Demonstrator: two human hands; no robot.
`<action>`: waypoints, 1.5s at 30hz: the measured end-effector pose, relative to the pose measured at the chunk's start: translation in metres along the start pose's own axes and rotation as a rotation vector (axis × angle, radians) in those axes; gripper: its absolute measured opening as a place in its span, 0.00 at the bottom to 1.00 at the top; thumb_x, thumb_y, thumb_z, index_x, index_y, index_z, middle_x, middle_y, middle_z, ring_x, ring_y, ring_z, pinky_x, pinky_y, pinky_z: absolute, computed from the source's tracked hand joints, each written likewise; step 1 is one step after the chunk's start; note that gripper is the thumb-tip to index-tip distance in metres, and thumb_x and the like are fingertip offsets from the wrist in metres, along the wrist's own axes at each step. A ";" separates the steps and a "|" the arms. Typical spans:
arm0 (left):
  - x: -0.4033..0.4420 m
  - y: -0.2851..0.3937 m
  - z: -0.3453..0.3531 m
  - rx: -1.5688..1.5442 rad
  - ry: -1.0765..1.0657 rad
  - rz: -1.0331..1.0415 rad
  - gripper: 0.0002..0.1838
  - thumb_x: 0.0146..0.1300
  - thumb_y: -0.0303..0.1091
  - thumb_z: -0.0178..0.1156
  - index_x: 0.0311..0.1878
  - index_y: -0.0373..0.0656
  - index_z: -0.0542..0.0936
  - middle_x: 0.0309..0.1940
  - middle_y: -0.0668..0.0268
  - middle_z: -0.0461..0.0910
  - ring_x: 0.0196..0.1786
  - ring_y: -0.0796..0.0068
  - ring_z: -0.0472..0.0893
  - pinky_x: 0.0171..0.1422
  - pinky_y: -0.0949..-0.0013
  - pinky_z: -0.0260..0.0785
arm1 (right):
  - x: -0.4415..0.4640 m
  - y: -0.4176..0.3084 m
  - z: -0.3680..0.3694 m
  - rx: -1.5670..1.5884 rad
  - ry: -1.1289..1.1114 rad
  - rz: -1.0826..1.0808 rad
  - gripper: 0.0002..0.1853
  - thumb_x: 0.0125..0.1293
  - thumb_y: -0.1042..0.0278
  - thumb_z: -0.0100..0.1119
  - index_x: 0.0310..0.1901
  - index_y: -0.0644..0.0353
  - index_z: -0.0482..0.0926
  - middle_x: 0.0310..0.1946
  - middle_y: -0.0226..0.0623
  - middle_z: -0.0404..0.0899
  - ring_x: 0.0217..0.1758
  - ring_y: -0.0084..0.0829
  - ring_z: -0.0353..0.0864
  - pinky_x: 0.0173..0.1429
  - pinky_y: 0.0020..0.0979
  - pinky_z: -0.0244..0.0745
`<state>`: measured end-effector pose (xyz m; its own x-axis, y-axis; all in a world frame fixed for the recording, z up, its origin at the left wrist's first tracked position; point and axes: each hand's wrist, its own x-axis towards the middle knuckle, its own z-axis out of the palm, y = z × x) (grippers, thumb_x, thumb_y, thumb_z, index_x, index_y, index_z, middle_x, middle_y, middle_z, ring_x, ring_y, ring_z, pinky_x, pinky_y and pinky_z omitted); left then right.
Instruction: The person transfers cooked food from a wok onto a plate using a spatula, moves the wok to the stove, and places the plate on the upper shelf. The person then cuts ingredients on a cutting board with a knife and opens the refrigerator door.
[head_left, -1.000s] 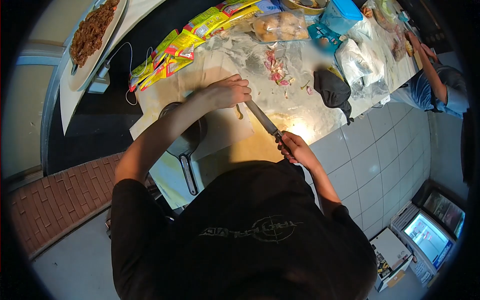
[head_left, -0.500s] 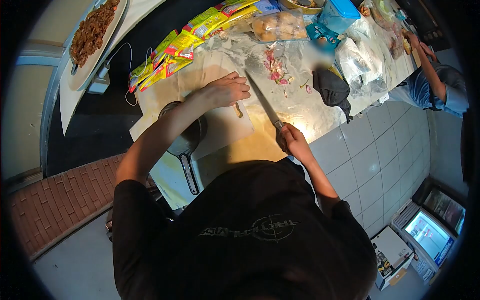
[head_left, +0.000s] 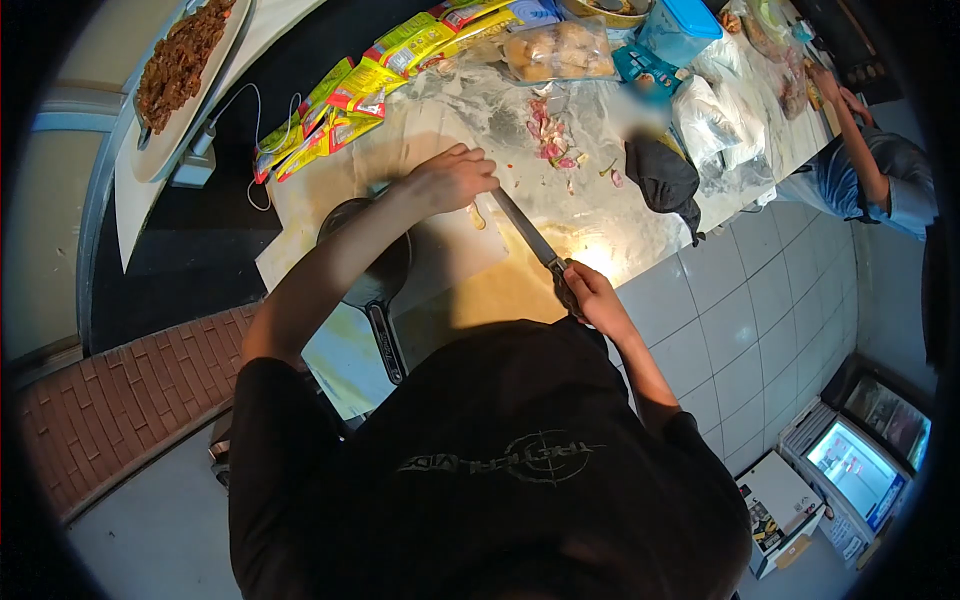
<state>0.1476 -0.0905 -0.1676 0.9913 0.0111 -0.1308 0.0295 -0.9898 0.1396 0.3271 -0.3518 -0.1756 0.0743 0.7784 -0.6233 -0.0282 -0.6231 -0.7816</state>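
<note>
My right hand (head_left: 593, 293) is wrapped round the dark handle of a long knife (head_left: 528, 228). Its blade points up and to the left, and the tip end reaches the fingers of my left hand (head_left: 458, 180). Those fingers are curled down over a pale cutting board (head_left: 440, 262); whatever they hold, if anything, is hidden beneath them. A slot near the board's edge shows just below the left hand. Under my left forearm a dark frying pan (head_left: 385, 280) is partly covered, its handle pointing toward my body. Reddish peelings (head_left: 548, 135) lie scattered beyond the knife.
Yellow-green sachets (head_left: 365, 85) line the table's far left edge. Farther back stand a clear pack of round brownish items (head_left: 560, 52) and a blue container (head_left: 680, 28). A black cloth (head_left: 662, 175) and white plastic bags (head_left: 715, 115) lie right. Another person's arm (head_left: 850, 130) is at far right.
The knife blade has tilted and shifted, so its tip end now meets the left hand's fingers, where a gap showed before. The left hand has moved slightly left.
</note>
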 end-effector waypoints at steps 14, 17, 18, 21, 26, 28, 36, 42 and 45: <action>-0.185 0.135 -0.003 -0.424 1.137 -1.467 0.14 0.61 0.34 0.63 0.45 0.41 0.70 0.32 0.68 0.70 0.34 0.77 0.69 0.41 0.73 0.64 | 0.016 0.011 0.005 -0.229 0.089 -0.196 0.14 0.72 0.61 0.44 0.35 0.64 0.71 0.16 0.34 0.65 0.20 0.28 0.65 0.28 0.32 0.61; -0.194 0.181 0.020 -0.685 0.890 -1.624 0.20 0.62 0.40 0.63 0.48 0.37 0.70 0.30 0.63 0.75 0.33 0.70 0.76 0.39 0.66 0.68 | 0.020 0.001 0.012 -0.332 0.203 -0.233 0.14 0.72 0.61 0.44 0.35 0.64 0.71 0.16 0.37 0.66 0.20 0.29 0.65 0.27 0.32 0.61; -0.195 0.188 0.032 -0.684 0.908 -1.646 0.20 0.62 0.40 0.63 0.48 0.37 0.70 0.30 0.63 0.75 0.33 0.70 0.76 0.39 0.66 0.68 | 0.023 0.000 0.013 -0.349 0.184 -0.242 0.14 0.72 0.61 0.44 0.35 0.64 0.71 0.16 0.37 0.66 0.20 0.29 0.65 0.27 0.32 0.61; -0.190 0.201 0.056 -1.139 0.826 -1.526 0.20 0.63 0.42 0.62 0.49 0.37 0.71 0.29 0.64 0.75 0.31 0.72 0.77 0.35 0.67 0.69 | 0.024 -0.012 0.018 -0.330 0.165 -0.321 0.14 0.72 0.61 0.45 0.35 0.64 0.71 0.15 0.36 0.66 0.19 0.27 0.64 0.26 0.32 0.60; -0.167 0.205 0.044 -1.294 1.000 -1.547 0.19 0.64 0.42 0.61 0.50 0.39 0.71 0.33 0.63 0.77 0.36 0.77 0.77 0.39 0.72 0.69 | 0.017 -0.015 0.017 -0.378 0.073 -0.337 0.14 0.72 0.61 0.45 0.34 0.63 0.71 0.15 0.32 0.65 0.18 0.22 0.63 0.24 0.29 0.59; -0.172 0.203 0.032 -1.020 1.204 -1.583 0.19 0.63 0.40 0.62 0.50 0.38 0.71 0.34 0.63 0.77 0.37 0.77 0.77 0.40 0.72 0.69 | 0.018 -0.006 0.012 -0.334 0.088 -0.399 0.14 0.73 0.60 0.44 0.32 0.58 0.70 0.15 0.21 0.62 0.15 0.14 0.58 0.20 0.22 0.53; -0.136 0.130 -0.104 -0.211 1.101 -0.902 0.11 0.56 0.29 0.63 0.41 0.38 0.75 0.39 0.61 0.76 0.44 0.65 0.76 0.51 0.65 0.68 | 0.013 -0.004 -0.003 -0.073 0.080 -0.262 0.14 0.73 0.57 0.43 0.32 0.55 0.68 0.15 0.19 0.60 0.13 0.14 0.56 0.17 0.21 0.49; -0.042 0.024 -0.054 -0.213 0.446 -0.241 0.09 0.53 0.27 0.60 0.38 0.43 0.76 0.41 0.64 0.73 0.50 0.60 0.72 0.54 0.58 0.65 | 0.002 0.004 -0.005 0.143 0.161 -0.208 0.13 0.73 0.59 0.43 0.33 0.56 0.70 0.16 0.20 0.61 0.15 0.14 0.59 0.19 0.21 0.52; -0.011 0.004 -0.035 -0.149 0.086 -0.139 0.15 0.51 0.28 0.63 0.44 0.45 0.76 0.44 0.67 0.72 0.53 0.64 0.70 0.58 0.61 0.61 | -0.002 0.017 -0.004 0.179 0.249 -0.203 0.14 0.73 0.58 0.43 0.32 0.57 0.69 0.15 0.20 0.62 0.15 0.14 0.59 0.19 0.21 0.52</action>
<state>0.1417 -0.0894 -0.1318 0.9835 0.1643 -0.0755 0.1788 -0.9461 0.2702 0.3304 -0.3640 -0.1877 0.3365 0.8289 -0.4469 -0.1606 -0.4171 -0.8945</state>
